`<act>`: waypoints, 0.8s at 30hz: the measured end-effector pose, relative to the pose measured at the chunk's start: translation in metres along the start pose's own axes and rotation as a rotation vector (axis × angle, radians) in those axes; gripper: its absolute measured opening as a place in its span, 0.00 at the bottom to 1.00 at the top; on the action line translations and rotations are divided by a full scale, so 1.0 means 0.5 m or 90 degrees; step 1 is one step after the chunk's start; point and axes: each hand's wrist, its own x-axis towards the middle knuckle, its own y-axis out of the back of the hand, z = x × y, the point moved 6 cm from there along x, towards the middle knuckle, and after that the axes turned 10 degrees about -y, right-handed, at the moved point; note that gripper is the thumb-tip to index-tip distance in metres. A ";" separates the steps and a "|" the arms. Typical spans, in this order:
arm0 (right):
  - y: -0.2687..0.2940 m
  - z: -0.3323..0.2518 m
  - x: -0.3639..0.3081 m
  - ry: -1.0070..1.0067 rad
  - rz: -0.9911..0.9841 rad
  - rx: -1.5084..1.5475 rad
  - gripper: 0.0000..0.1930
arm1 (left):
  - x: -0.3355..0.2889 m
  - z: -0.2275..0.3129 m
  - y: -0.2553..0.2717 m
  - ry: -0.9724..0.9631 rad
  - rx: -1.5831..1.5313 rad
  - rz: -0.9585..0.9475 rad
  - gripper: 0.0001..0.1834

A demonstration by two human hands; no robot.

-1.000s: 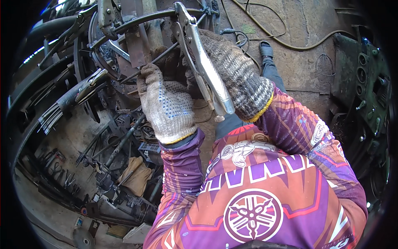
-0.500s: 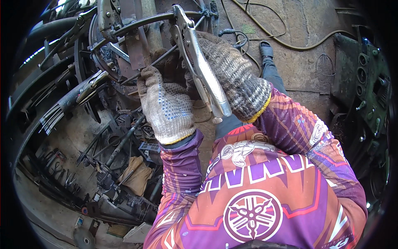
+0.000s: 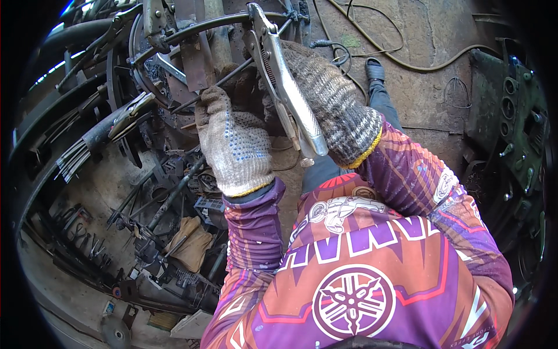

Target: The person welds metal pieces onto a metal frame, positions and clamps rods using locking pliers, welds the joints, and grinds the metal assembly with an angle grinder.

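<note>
My left hand (image 3: 233,145) wears a light knit glove with blue dots. Its fingers are bent beside a thin dark rod (image 3: 235,71), and their tips are out of sight. Metal locking pliers (image 3: 293,96) hang with their jaws at a curved metal bar (image 3: 215,23), handles pointing toward me. Behind these pliers is my right hand (image 3: 328,96), in a grey-and-brown striped glove with a yellow cuff. Its fingers curl leftward, mostly hidden by the pliers. Both hands seem closed around something in the dark gap between them, which I cannot make out.
More locking pliers (image 3: 156,26) grip the frame at upper left. A tube holding thin rods (image 3: 96,139) juts out on the left. Metal scraps and a brown cloth (image 3: 190,244) lie below it. A hose (image 3: 430,67) crosses the floor; a green machine (image 3: 511,110) stands right.
The view has shifted slightly. My left hand and the handle ends of the pliers sit a little higher in the picture. Both hands stay in the same place on the frame.
</note>
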 end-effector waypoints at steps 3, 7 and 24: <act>0.005 -0.004 -0.001 -0.003 -0.001 -0.003 0.19 | -0.015 0.020 -0.038 0.025 0.183 0.061 0.17; 0.020 -0.021 0.000 -0.004 -0.010 -0.020 0.19 | 0.030 -0.009 0.007 0.146 -0.081 -0.015 0.12; -0.005 0.111 -0.038 -0.245 -0.221 0.548 0.23 | -0.023 0.028 -0.067 0.044 0.093 0.070 0.13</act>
